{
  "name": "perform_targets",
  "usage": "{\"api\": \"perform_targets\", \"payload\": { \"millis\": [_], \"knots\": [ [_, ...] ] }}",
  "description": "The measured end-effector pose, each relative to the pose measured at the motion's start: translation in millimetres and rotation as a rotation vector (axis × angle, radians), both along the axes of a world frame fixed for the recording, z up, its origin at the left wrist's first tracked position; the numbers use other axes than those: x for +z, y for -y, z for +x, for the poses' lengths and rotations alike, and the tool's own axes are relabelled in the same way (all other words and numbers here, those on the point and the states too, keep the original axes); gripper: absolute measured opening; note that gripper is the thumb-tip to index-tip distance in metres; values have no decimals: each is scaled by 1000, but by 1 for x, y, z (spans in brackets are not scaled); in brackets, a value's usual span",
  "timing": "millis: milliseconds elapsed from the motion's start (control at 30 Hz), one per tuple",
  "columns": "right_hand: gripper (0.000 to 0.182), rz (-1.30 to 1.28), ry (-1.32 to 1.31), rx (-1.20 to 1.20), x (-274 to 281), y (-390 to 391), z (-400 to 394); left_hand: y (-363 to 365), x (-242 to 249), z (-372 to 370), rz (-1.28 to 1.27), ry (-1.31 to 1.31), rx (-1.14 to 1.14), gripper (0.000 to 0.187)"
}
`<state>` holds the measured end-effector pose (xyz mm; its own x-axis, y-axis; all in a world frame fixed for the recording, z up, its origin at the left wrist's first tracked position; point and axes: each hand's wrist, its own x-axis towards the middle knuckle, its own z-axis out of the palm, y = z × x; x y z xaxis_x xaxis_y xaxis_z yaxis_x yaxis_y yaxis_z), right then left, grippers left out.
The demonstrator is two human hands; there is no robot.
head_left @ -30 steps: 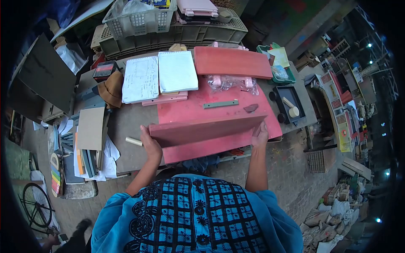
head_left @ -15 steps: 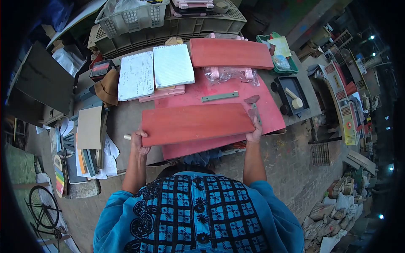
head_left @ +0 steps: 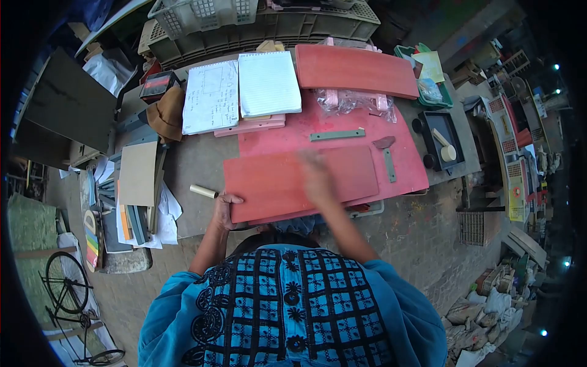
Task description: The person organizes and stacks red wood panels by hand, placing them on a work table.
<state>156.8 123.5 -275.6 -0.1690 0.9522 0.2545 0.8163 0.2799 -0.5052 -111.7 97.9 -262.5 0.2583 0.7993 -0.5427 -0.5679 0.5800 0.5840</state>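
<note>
Red board (head_left: 287, 183): lies flat on a larger red panel (head_left: 406, 174) at the near edge of the workbench (head_left: 183, 177), its near edge level with the bench edge.

Left hand (head_left: 225, 211): fingers closed over the board's near-left corner, pinning it; right hand (head_left: 317, 177): blurred, spread flat over the board's middle, gripping nothing that can be made out; whether it presses down cannot be told.

Risks, as judged: the board sits at the bench edge, so a push toward the body may slide it off; held at one corner only, it may pivot under a sideways push from the right hand; the small cream cylinder (head_left: 203, 191) just beside the left hand may roll off the bench if knocked.

Surroundings: green strip (head_left: 337, 134) and a second green strip (head_left: 389, 165) lie loose on the panel beyond and to the right of the board, in the way of any slide; dark scrap (head_left: 383, 142) beside them; open notebook (head_left: 241, 92) further back; second red board (head_left: 354, 70) at the far side; clear plastic bag (head_left: 358, 101) below it; black tray (head_left: 443, 137) at right; grey crates (head_left: 257, 27) behind.
</note>
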Motion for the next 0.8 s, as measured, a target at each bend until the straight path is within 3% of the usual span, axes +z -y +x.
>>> {"api": "perform_targets", "payload": {
  "millis": [67,167,333,433,567,667,767,800],
  "knots": [
    [54,47,0,246,14,5,-63,-1,4,3,-4,30,-15,62],
    [51,-25,-74,109,15,5,-39,2,-5,0,-25,3,-46,60],
    [57,-3,217,-478,-27,-5,110,20,-25,8,-68,-186,106,67],
    [55,133,136,-373,-55,-13,89,24,-30,11,-50,-285,139,66],
    [51,6,-81,112,-12,10,-28,17,-29,11,-38,-253,131,61],
    [53,58,-103,-77,-36,4,15,17,-34,11,-27,-290,141,56],
    [54,68,168,-411,-34,-16,96,19,-42,10,15,-308,148,43],
    [55,52,216,-490,-32,-21,111,17,-41,10,-11,-312,149,47]
  ]
}}
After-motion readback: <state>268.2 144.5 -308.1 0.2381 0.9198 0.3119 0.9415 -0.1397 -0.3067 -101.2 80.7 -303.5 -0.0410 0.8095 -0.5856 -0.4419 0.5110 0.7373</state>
